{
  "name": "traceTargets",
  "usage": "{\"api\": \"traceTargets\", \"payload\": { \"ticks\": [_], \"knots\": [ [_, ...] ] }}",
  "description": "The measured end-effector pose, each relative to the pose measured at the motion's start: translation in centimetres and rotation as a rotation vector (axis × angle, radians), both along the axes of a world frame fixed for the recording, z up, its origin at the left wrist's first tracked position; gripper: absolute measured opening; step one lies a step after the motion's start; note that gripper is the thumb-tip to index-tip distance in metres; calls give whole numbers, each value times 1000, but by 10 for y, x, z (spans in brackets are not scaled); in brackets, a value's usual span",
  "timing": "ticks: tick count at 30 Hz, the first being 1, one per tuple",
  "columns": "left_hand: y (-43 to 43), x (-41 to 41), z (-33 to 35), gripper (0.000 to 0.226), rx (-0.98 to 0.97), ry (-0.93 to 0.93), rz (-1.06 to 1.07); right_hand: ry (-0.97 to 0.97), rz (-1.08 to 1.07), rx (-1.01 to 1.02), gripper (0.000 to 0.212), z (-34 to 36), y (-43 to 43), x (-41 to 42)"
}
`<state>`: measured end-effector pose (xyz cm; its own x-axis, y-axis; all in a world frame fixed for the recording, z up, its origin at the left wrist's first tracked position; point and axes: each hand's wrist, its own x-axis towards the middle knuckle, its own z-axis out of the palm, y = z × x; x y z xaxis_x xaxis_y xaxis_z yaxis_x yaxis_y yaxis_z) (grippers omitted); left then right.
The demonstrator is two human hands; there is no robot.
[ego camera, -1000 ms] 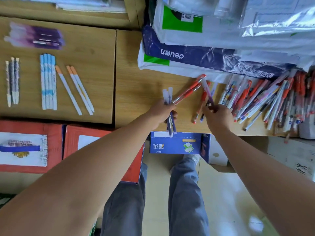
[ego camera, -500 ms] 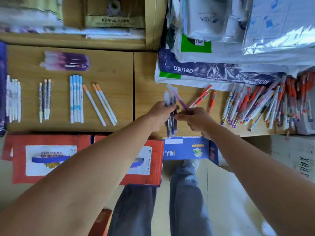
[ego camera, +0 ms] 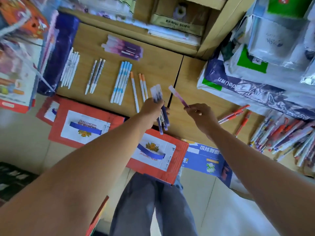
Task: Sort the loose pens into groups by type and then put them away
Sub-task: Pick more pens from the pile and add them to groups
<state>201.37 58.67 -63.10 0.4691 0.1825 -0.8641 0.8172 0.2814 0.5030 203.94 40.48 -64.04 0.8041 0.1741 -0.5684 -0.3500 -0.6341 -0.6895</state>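
Note:
My left hand (ego camera: 153, 109) grips a bundle of blue-purple pens (ego camera: 157, 94) upright over the desk's front edge. My right hand (ego camera: 200, 114) pinches a single purple-pink pen (ego camera: 178, 96), its tip pointing up and left. Sorted rows lie on the wooden desk (ego camera: 158, 65): white pens (ego camera: 70, 69), three patterned pens (ego camera: 95, 76), light blue pens (ego camera: 121, 82), orange-capped pens (ego camera: 139, 89) and a purple pen pile (ego camera: 123, 48). An unsorted heap of loose pens (ego camera: 286, 137) sits at the right, with red pens (ego camera: 234, 114) beside it.
Red cardboard boxes (ego camera: 68, 120) and a blue box (ego camera: 208, 160) stand below the desk front. Plastic-wrapped stationery packs (ego camera: 255, 86) crowd the right back of the desk. A dark blue package (ego camera: 58, 53) lies at the left. My legs (ego camera: 150, 201) are below.
Both hands moved left toward the sorted rows. My right hand's purple-pink pen has drawn apart from the bundle in my left hand. The camera swung left and tilted.

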Motion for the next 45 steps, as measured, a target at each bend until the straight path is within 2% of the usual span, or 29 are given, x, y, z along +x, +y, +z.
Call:
{"api": "traceTargets", "payload": {
  "ticks": [6,12,21,25,33,37,45],
  "knots": [
    [48,-10,2,13,26,-10,164,-149,132,-35,13,3,44,24],
    [112,-1,5,10,57,-45,216,-198,126,-56,10,-1,114,50],
    [224,41,-11,7,3,-28,106,-365,119,-154,12,-24,235,109],
    [262,60,-23,14,-29,-24,71,-386,146,-230,18,-38,270,137],
    [290,79,-41,11,-91,-39,49,-383,194,-353,23,-58,287,156],
    [293,81,-44,13,-86,-57,12,-473,245,-372,22,-59,286,156],
    [291,85,-42,14,-115,-61,21,-435,326,-359,43,-54,288,153]
  ]
}}
